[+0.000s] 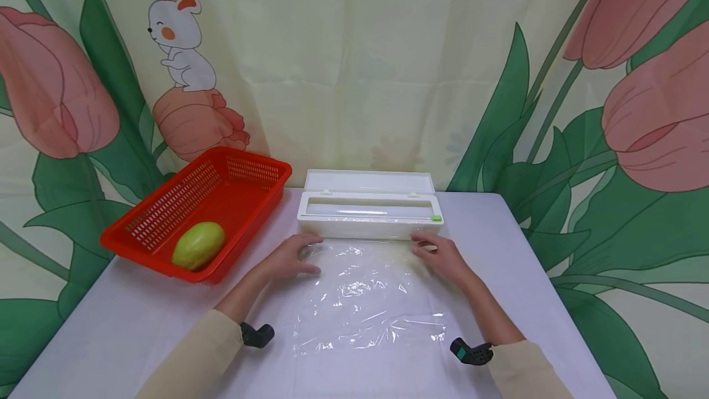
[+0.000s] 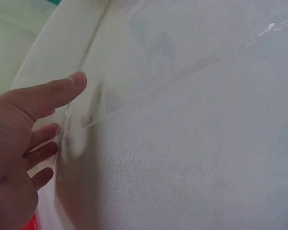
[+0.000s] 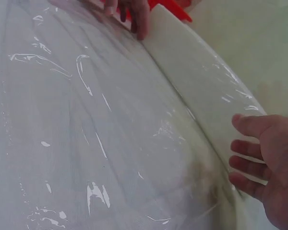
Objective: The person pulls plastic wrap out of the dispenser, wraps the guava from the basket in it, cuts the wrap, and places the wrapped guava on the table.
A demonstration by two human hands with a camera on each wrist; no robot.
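A sheet of clear cling film [image 1: 360, 300] lies wrinkled on the table in front of a white cling film dispenser box [image 1: 371, 228]. The box's lid [image 1: 369, 181] stands raised at the back, and a green slider [image 1: 436, 218] sits at its right end. My left hand [image 1: 289, 257] is by the box's front left corner, at the film's left edge, thumb apart from the fingers. My right hand [image 1: 443, 257] is at the front right corner, fingers slightly bent. In the right wrist view the film [image 3: 101, 134] reaches up over the box's front wall. Neither hand grips anything.
To the left, a red plastic basket [image 1: 244, 186] holds a yellow-green oval fruit [image 1: 198, 245]. A white cloth covers the table [image 1: 498, 288]. Behind it hangs a curtain [image 1: 343, 66] printed with tulips and a rabbit.
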